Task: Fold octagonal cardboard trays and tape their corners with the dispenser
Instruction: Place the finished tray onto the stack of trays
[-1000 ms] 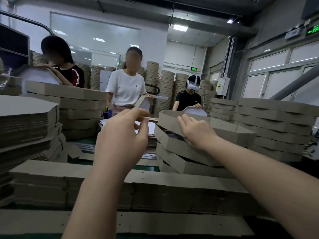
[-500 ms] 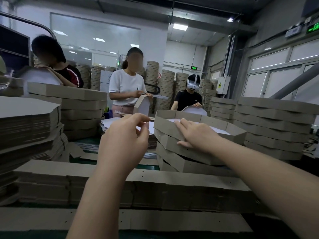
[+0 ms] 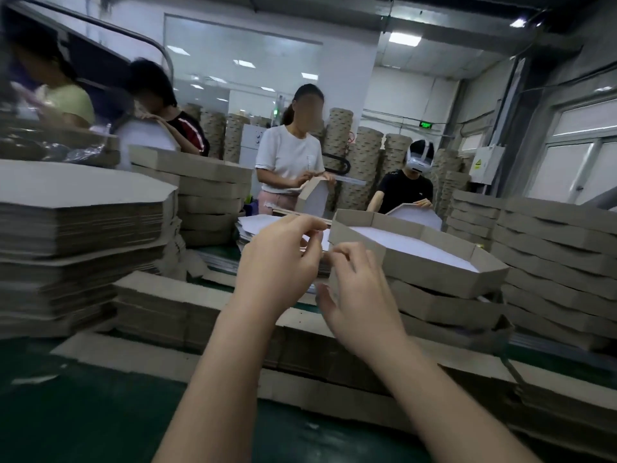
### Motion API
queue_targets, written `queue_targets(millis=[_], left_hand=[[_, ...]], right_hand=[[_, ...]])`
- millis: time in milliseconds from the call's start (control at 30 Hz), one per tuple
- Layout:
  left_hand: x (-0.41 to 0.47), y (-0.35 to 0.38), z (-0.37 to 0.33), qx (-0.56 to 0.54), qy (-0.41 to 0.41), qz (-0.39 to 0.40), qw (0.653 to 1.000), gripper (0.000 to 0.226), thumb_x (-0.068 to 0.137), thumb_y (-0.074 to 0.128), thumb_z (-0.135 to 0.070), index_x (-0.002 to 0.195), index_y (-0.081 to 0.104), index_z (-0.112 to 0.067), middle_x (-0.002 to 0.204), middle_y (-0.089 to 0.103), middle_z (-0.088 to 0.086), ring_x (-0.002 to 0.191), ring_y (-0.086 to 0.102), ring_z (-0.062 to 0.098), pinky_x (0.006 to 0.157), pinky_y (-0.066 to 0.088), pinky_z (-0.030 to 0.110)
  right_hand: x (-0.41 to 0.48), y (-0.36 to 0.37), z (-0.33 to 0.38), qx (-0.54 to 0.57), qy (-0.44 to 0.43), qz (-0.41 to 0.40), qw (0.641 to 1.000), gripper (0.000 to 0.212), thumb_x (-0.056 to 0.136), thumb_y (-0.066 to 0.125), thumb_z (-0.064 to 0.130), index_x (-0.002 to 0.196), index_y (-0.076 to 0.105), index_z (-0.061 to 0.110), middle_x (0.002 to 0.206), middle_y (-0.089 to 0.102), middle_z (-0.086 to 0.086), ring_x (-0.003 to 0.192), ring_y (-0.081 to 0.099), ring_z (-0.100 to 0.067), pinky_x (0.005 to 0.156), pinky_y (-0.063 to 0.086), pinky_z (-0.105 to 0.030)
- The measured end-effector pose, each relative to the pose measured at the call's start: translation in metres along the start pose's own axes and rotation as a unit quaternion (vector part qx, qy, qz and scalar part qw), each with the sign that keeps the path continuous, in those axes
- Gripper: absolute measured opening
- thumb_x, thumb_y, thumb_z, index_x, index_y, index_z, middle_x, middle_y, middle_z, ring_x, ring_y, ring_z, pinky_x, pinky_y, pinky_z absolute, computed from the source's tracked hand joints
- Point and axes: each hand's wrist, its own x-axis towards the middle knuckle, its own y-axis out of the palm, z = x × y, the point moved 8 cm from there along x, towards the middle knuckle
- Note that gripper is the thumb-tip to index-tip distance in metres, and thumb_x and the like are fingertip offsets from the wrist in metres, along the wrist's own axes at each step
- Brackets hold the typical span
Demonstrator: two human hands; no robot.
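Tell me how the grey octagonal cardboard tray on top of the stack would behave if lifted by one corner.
Probably light: the grey octagonal cardboard tray is thin board, low-walled and empty. Likely to flex, being wide and shallow. Unlikely to roll: it lies flat on stacked trays.

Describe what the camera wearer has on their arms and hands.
Nothing worn shows. The left hand and right hand are ungloved, no ring visible; the left forearm and right forearm are bare to the frame's lower edge, with no sleeve, watch or bracelet.
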Motion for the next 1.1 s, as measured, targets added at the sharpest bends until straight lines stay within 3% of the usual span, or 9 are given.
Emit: queue_targets(millis=[133, 267, 367, 500, 600, 700, 867, 933, 1100], left_hand=[[-0.023, -0.027, 0.011, 0.051, -0.037, 0.01, 0.998, 0.017, 0.094, 0.056, -0.025, 0.107, 0.068, -0.025, 0.1, 0.067, -0.01, 0.089, 0.061, 0.011, 0.077, 0.052, 0.037], [-0.05, -0.073, 0.051, 0.167, -0.075, 0.069, 0.981, 0.021, 0.096, 0.052, -0.031, 0.113, 0.065, -0.03, 0.103, 0.063, -0.011, 0.095, 0.056, 0.009, 0.078, 0.049, 0.03], [-0.052, -0.113, 0.081, 0.216, -0.119, 0.059, 0.967, 0.023, 0.096, 0.05, -0.028, 0.113, 0.065, -0.028, 0.107, 0.062, -0.009, 0.102, 0.054, 0.013, 0.081, 0.049, 0.033], [-0.032, -0.162, 0.111, 0.367, -0.088, 0.018, 0.926, 0.033, 0.096, 0.048, -0.026, 0.125, 0.058, -0.015, 0.125, 0.058, 0.003, 0.118, 0.046, 0.022, 0.095, 0.041, 0.037], [-0.016, -0.184, 0.15, 0.471, -0.108, 0.089, 0.871, 0.049, 0.097, 0.042, -0.03, 0.143, 0.04, -0.012, 0.149, 0.039, 0.006, 0.139, 0.029, 0.024, 0.112, 0.026, 0.04], [-0.007, -0.202, 0.198, 0.502, -0.178, 0.164, 0.831, 0.059, 0.1, 0.033, -0.035, 0.153, 0.018, -0.013, 0.162, 0.013, 0.004, 0.149, 0.006, 0.022, 0.119, 0.011, 0.041], [-0.004, -0.204, 0.237, 0.506, -0.226, 0.216, 0.804, 0.062, 0.103, 0.026, -0.038, 0.155, 0.007, -0.011, 0.163, 0.0, 0.005, 0.15, -0.006, 0.023, 0.121, 0.005, 0.043], [-0.007, -0.202, 0.246, 0.484, -0.237, 0.218, 0.814, 0.059, 0.103, 0.027, -0.036, 0.155, 0.01, -0.013, 0.163, 0.005, 0.004, 0.15, -0.001, 0.022, 0.121, 0.003, 0.043], [0.005, -0.21, 0.233, 0.516, -0.163, 0.107, 0.834, 0.038, 0.101, 0.038, -0.035, 0.134, 0.047, -0.019, 0.138, 0.05, 0.003, 0.13, 0.042, 0.025, 0.114, 0.023, 0.041]], right_hand=[[-0.033, 0.02, 0.03, 0.087, 0.04, 0.023, 0.995, 0.042, 0.09, 0.058, 0.032, 0.131, 0.053, 0.023, 0.135, 0.046, 0.008, 0.126, 0.041, -0.013, 0.101, 0.035, -0.029], [-0.051, 0.077, 0.036, 0.04, 0.092, 0.198, 0.975, 0.06, 0.1, 0.032, 0.05, 0.154, 0.018, 0.027, 0.161, 0.015, 0.009, 0.148, 0.012, -0.012, 0.12, 0.013, -0.04], [-0.064, 0.105, 0.041, 0.011, 0.112, 0.286, 0.952, 0.064, 0.101, 0.023, 0.054, 0.155, 0.002, 0.028, 0.163, 0.001, 0.01, 0.15, -0.003, -0.015, 0.12, 0.0, -0.05], [-0.06, 0.108, 0.043, -0.018, 0.113, 0.293, 0.949, 0.066, 0.1, 0.027, 0.054, 0.155, 0.0, 0.029, 0.163, 0.002, 0.009, 0.15, -0.002, -0.017, 0.12, 0.0, -0.054], [-0.062, 0.11, 0.047, -0.016, 0.097, 0.322, 0.942, 0.067, 0.1, 0.033, 0.051, 0.155, 0.0, 0.029, 0.163, -0.001, 0.009, 0.15, -0.004, -0.018, 0.12, 0.001, -0.054], [-0.059, 0.106, 0.051, -0.004, 0.096, 0.33, 0.939, 0.068, 0.1, 0.037, 0.048, 0.154, 0.001, 0.029, 0.163, -0.001, 0.009, 0.15, -0.004, -0.018, 0.12, 0.002, -0.053], [-0.058, 0.106, 0.05, 0.002, 0.092, 0.313, 0.945, 0.069, 0.099, 0.038, 0.048, 0.154, 0.001, 0.029, 0.163, -0.001, 0.01, 0.15, -0.004, -0.017, 0.119, 0.0, -0.053], [-0.059, 0.106, 0.048, 0.001, 0.087, 0.31, 0.947, 0.07, 0.099, 0.038, 0.049, 0.154, 0.0, 0.03, 0.163, -0.001, 0.01, 0.15, -0.005, -0.016, 0.119, 0.0, -0.052], [-0.055, 0.107, 0.048, 0.011, 0.089, 0.3, 0.95, 0.07, 0.097, 0.038, 0.051, 0.154, 0.003, 0.031, 0.162, -0.001, 0.011, 0.15, -0.004, -0.016, 0.119, -0.002, -0.053]])
